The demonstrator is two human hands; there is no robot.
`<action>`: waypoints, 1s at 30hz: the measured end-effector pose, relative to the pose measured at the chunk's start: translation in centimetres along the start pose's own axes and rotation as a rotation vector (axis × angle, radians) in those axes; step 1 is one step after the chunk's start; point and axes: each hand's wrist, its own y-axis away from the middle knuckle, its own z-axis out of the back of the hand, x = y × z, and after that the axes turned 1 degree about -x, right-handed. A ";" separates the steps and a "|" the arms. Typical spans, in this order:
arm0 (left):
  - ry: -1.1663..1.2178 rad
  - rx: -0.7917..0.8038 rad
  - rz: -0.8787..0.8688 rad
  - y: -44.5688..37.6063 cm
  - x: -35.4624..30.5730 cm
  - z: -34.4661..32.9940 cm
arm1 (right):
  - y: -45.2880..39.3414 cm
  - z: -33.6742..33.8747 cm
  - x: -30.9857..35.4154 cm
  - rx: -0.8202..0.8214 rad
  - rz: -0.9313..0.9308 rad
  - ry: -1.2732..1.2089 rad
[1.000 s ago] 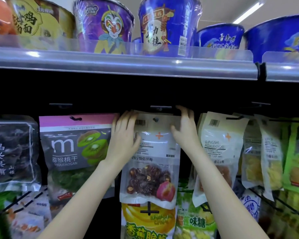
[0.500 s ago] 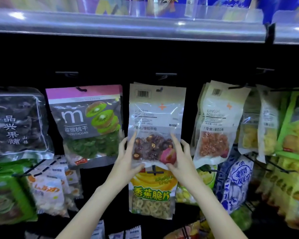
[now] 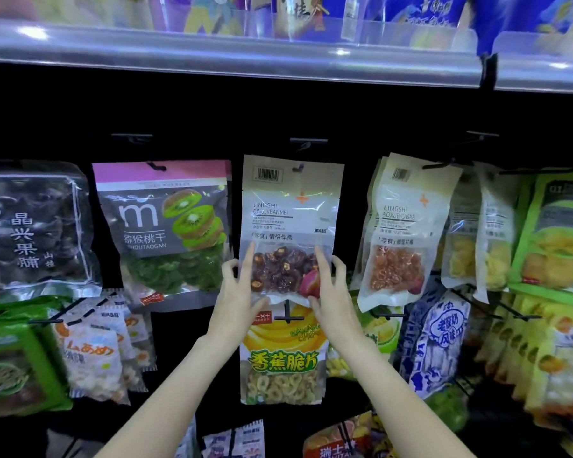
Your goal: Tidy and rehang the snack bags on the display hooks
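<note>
While the plum bag hangs, left hand and right hand (fingers spread) flank it.

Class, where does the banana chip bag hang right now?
Head view, centre: the banana chip bag hangs directly below the plum bag, between the person's forearms.

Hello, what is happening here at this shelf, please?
A person is tidying hanging snack bags. Both hands, the left hand and the right hand, touch the lower sides of the dried plum bag, which already hangs on its hook, between the kiwi bag and an orange fruit bag.
</note>
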 end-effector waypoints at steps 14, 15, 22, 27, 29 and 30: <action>0.143 0.133 0.041 -6.2 -8.5 0.4 | -3.1 4.8 1.5 -0.043 -0.307 -1.208; 0.123 0.144 0.033 -6.6 -8.7 0.0 | -3.1 5.0 1.2 0.007 -0.298 -1.236; 0.151 -0.062 -0.081 -6.6 -6.5 0.9 | -7.2 2.7 -0.2 -0.075 -0.428 -0.927; 0.064 -0.015 -0.142 -6.5 -5.1 1.2 | -11.5 1.2 -0.3 -0.093 -0.494 -0.597; 0.083 0.025 -0.136 -6.6 -4.5 1.0 | -12.7 1.3 -0.4 -0.055 -0.531 -0.574; 0.084 0.043 -0.126 -6.6 -4.2 0.8 | -13.1 1.3 -0.4 -0.034 -0.545 -0.604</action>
